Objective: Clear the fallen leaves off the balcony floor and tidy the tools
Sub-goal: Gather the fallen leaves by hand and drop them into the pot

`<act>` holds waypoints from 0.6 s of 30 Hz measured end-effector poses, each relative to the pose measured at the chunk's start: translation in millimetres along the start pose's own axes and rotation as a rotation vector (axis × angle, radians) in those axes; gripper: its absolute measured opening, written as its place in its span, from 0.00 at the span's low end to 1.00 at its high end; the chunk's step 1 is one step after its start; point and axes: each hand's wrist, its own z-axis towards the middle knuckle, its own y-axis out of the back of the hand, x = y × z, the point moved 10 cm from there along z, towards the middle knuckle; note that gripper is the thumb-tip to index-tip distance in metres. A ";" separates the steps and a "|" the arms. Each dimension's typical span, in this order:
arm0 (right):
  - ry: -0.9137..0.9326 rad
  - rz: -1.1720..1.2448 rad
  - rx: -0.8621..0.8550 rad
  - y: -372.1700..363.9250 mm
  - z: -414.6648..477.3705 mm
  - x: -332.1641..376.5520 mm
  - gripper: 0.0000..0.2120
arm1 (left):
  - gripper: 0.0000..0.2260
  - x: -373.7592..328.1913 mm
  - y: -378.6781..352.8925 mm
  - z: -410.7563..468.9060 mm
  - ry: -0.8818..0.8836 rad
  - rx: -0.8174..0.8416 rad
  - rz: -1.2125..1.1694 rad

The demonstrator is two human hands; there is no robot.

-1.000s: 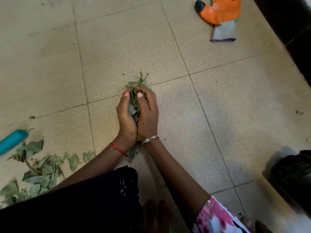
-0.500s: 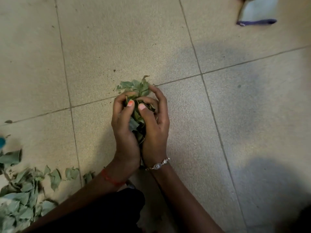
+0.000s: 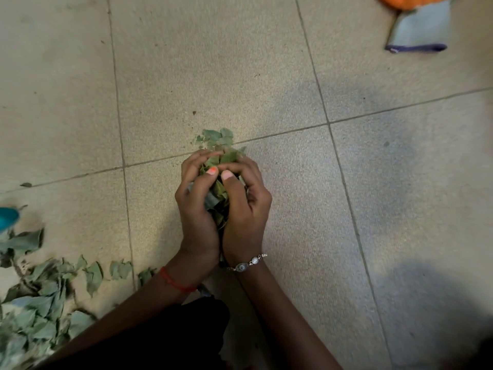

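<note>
Head cam: left hand (image 3: pixel 197 209) and right hand (image 3: pixel 246 209) grip a leaf bunch (image 3: pixel 216 141) tight, mid-gathering. Next up, probably dumping it without spilling.

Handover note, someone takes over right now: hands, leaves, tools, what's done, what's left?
Left hand and right hand: cupped together, both gripping one bunch of leaves.
Leaf pile lies on the floor at lower left, with a teal tool at the left edge beside it. A glove lies at top right.
Done: one handful gathered.
Left: dispose of the handful (no bin in view), gather the pile, tidy tool and glove.
</note>
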 end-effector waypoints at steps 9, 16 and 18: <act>0.093 -0.180 0.063 -15.2 4.6 17.7 0.12 | 0.09 -8.7 6.8 8.3 -0.135 0.030 0.075; 0.332 -0.953 0.182 -39.7 38.4 18.9 0.27 | 0.16 -16.3 8.9 37.6 -0.240 0.003 0.483; 0.319 -0.971 0.277 -45.0 40.2 13.0 0.26 | 0.20 -13.8 9.2 40.3 -0.205 0.015 0.481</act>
